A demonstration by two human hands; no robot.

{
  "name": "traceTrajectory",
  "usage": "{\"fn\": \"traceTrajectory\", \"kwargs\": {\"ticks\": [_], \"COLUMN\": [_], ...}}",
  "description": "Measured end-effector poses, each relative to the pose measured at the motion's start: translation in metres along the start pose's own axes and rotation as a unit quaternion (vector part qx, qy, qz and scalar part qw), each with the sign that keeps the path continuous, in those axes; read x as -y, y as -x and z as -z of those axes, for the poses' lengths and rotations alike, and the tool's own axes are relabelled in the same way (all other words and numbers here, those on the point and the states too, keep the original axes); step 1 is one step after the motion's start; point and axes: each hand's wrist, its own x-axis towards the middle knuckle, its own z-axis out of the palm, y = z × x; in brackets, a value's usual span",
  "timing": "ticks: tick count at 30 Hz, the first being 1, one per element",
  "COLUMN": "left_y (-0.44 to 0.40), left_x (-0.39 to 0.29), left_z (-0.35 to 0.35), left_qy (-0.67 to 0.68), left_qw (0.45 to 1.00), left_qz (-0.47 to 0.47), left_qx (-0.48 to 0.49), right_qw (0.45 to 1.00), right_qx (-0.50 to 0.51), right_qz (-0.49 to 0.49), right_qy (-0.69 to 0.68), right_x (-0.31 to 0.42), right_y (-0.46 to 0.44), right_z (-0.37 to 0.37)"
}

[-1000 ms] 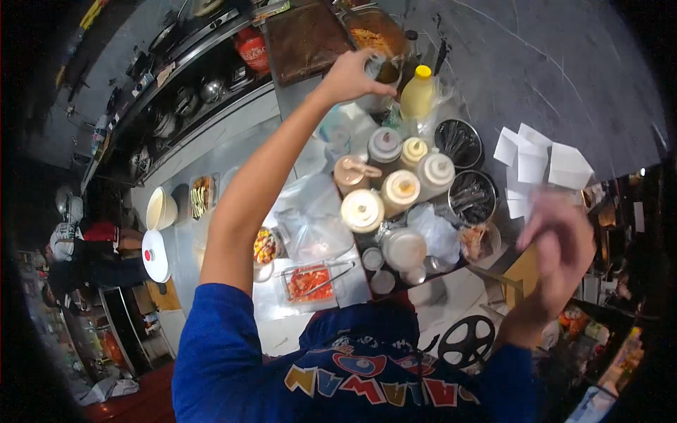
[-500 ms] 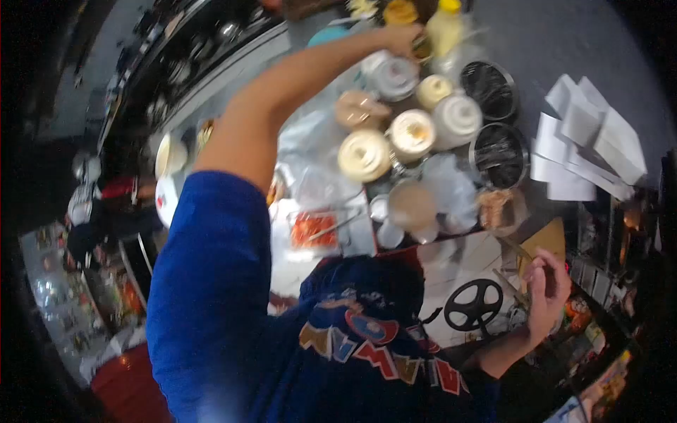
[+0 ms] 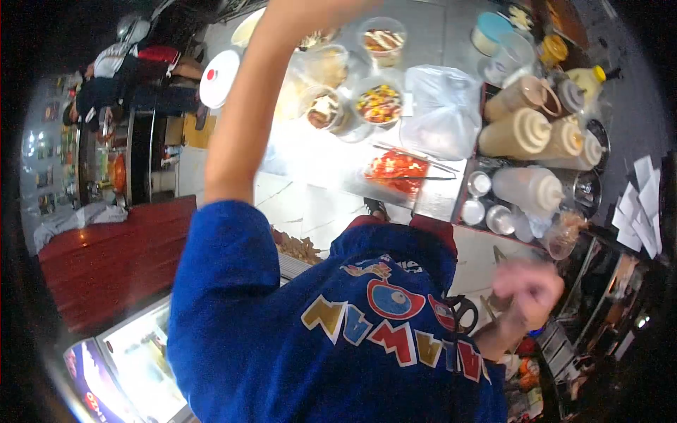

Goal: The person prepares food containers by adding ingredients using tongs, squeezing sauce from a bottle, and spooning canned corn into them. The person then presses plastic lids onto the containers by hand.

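Observation:
My left arm stretches up across the left of the frame, and its hand is cut off by the top edge. Close by that forearm are a bowl topped with corn and diced pieces [image 3: 379, 102], a cup with a white topping [image 3: 324, 109] and a cup with drizzled sauce [image 3: 383, 41]. On the right, my right hand [image 3: 529, 287] hangs near my side, smeared by motion; whether its fingers hold anything does not show. Nearest above it are a clear bag of brownish food [image 3: 564, 236] and a squeeze bottle lying tilted [image 3: 527, 190].
A tray of red shredded food [image 3: 397, 173] with tongs [image 3: 430, 178] lies at the counter's front. Beside it sit a knotted plastic bag [image 3: 441, 106] and several squeeze bottles [image 3: 518, 134]. White papers [image 3: 640, 208] lie right. People [image 3: 134, 92] stand at far left.
The view has swung left, bringing the topped cups into sight. My left hand has left the bottles at the back and gone out of frame. My right hand has moved slightly left.

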Motion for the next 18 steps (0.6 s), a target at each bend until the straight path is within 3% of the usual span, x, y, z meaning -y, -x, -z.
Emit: {"fn": "traceTrajectory", "kwargs": {"ticks": [1, 2, 3, 5, 6, 8, 10, 13, 16, 18], "left_y": [0.057, 0.1, 0.142, 0.259, 0.319, 0.406, 0.455, 0.454, 0.449, 0.449], "left_x": [0.016, 0.008, -0.002, 0.041, 0.058, 0.08, 0.098, 0.09, 0.09, 0.085], "left_z": [0.028, 0.032, 0.034, 0.032, 0.024, -0.007, -0.05, -0.083, -0.089, -0.086], "left_qy": [0.033, 0.02, 0.007, -0.028, -0.071, -0.08, -0.166, -0.268, -0.261, -0.224], "left_qw": [0.993, 0.982, 0.965, 0.892, 0.856, 0.831, 0.864, 0.868, 0.856, 0.865], "left_qz": [0.103, 0.147, 0.191, 0.337, 0.417, 0.511, 0.461, 0.414, 0.441, 0.445], "left_qx": [-0.042, -0.113, -0.182, -0.299, -0.296, -0.202, -0.118, -0.062, -0.062, -0.063], "right_qw": [0.995, 0.929, 0.955, 0.979, 0.982, 0.981, 0.979, 0.963, 0.96, 0.962], "right_qx": [-0.041, -0.073, -0.038, 0.01, 0.025, 0.056, 0.097, 0.147, 0.151, 0.134], "right_qz": [-0.04, -0.034, -0.027, -0.046, -0.074, -0.096, -0.079, -0.036, -0.106, -0.104], "right_qy": [0.087, 0.362, 0.293, 0.196, 0.175, 0.158, 0.164, 0.222, 0.21, 0.216], "right_x": [-0.003, -0.004, -0.02, -0.057, -0.07, -0.087, -0.097, -0.106, -0.093, -0.096], "right_y": [-0.019, -0.047, -0.055, -0.062, -0.064, -0.069, -0.078, -0.085, -0.084, -0.078], "right_z": [-0.048, -0.08, -0.096, -0.134, -0.151, -0.179, -0.204, -0.229, -0.244, -0.244]}}
